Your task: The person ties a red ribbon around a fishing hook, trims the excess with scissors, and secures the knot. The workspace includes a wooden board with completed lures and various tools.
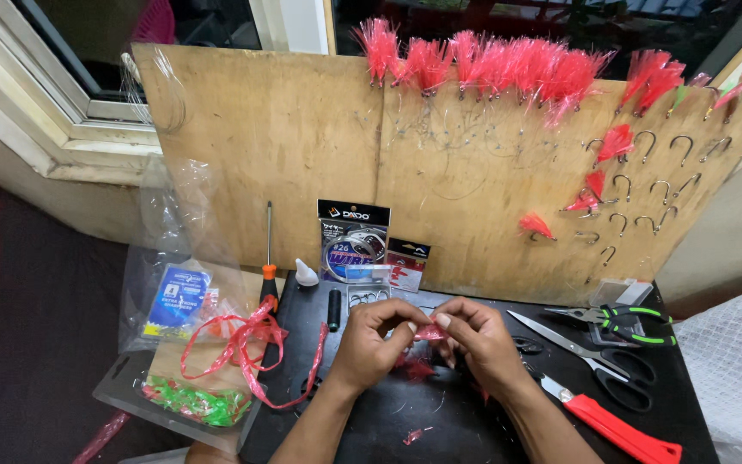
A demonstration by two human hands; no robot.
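Hands (427, 337) around wispy red tuft (428, 332)

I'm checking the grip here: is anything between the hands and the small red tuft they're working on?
Nothing visible is. The left hand and right hand both pinch the red tuft directly with their fingertips, above the black mat. The scissors lie apart, to the right.
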